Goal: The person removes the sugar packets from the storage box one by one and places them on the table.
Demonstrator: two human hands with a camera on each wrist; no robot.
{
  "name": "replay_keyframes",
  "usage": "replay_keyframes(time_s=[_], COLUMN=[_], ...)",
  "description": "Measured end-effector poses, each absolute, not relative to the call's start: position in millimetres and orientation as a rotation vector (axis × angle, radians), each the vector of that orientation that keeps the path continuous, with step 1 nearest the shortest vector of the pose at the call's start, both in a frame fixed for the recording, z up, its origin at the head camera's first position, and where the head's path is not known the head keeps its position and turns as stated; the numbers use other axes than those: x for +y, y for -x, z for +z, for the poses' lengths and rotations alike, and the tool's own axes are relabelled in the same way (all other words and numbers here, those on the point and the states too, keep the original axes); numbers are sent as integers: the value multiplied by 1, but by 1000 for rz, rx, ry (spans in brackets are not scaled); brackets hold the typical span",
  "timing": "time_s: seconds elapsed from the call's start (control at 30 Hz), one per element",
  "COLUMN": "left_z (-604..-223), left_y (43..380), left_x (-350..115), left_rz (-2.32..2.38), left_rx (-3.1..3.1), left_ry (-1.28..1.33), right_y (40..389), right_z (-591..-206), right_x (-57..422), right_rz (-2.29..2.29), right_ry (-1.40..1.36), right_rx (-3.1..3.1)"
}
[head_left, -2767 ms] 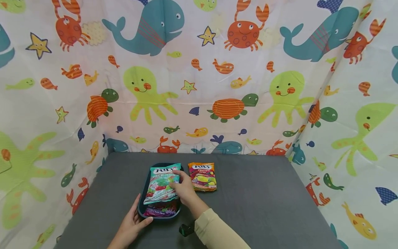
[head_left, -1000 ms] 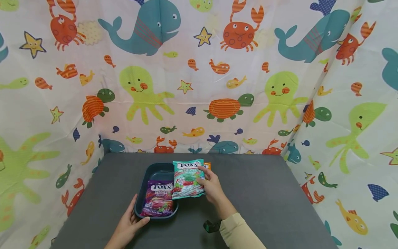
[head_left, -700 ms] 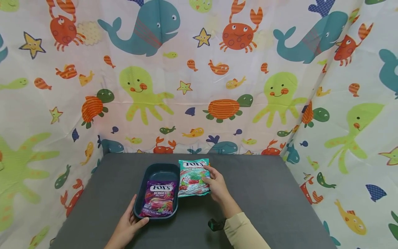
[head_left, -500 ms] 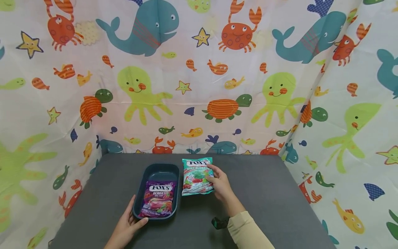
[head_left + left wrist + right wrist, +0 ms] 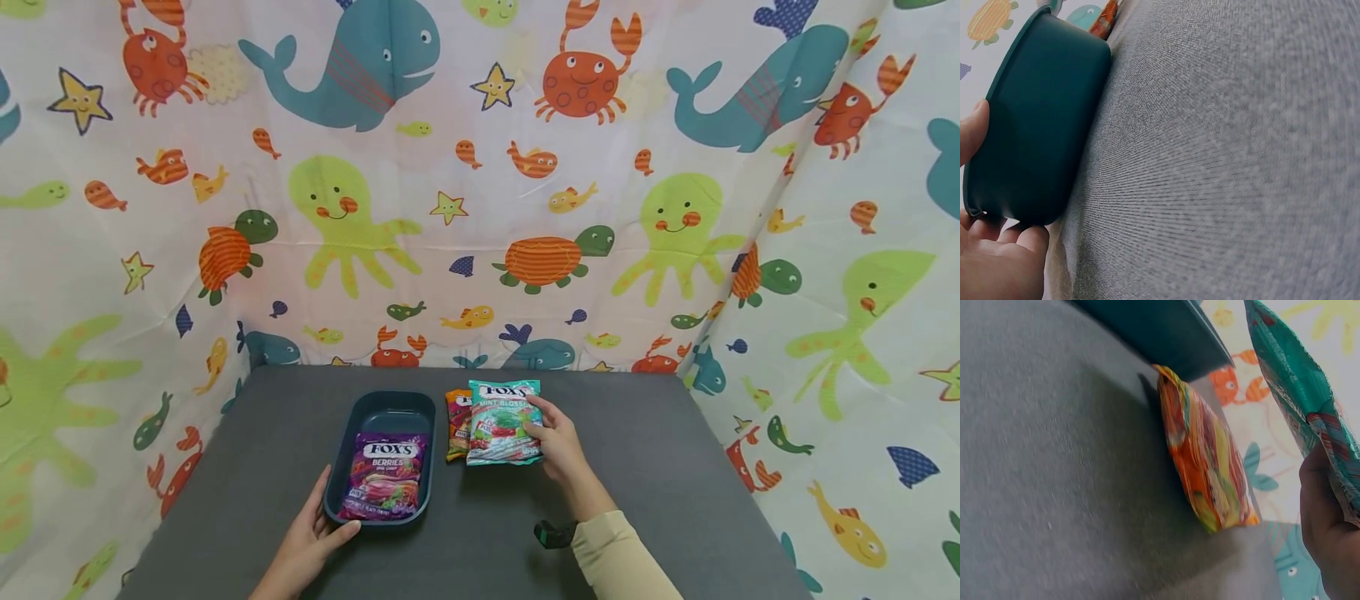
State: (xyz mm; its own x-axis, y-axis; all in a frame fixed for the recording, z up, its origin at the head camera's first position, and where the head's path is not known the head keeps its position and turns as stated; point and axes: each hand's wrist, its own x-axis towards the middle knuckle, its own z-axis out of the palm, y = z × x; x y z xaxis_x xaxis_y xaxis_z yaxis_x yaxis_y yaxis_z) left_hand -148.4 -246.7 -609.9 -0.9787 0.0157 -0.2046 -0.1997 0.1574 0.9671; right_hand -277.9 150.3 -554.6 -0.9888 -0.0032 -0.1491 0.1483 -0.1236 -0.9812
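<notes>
Two hands are at work, and both of ours grasp something. Our right hand (image 5: 564, 446) pinches the mint packet (image 5: 504, 432) by its right edge, with the thumb on the printed front. We hold this packet off the table, and the right wrist view shows a gap between it and the orange packet (image 5: 458, 423). From the head, the mint packet covers most of the orange one, leaving its left strip in sight. That orange packet lies on the table, just to the right of the tub (image 5: 393, 410).

Our left hand (image 5: 303, 542) grips the tub at its near left corner, thumb at the near side and fingers against the left wall. Inside, the purple packet (image 5: 384, 477) lies face up in the near part of the tub, and we see bare floor at the far end.

Further out, our right arm wears a pale sleeve (image 5: 622, 562), with a small dark object (image 5: 555, 534) beside the cuff. Grey covers the table (image 5: 652, 475), and a patterned cloth (image 5: 465, 237) hangs along its far, left and right sides.
</notes>
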Motion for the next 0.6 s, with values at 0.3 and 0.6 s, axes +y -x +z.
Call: replay_keyframes(time_s=[0.3, 0.6], left_z=[-611, -610], left_y=[149, 149], left_x=[-247, -248], left_rz=[1940, 1952], left_rx=[2252, 2227], left_ry=[176, 175], right_y=[289, 290], right_z=[-561, -566], right_x=[169, 183], right_rz=[-2276, -2259], right_ry=[-232, -270], right_rx=[2024, 2030])
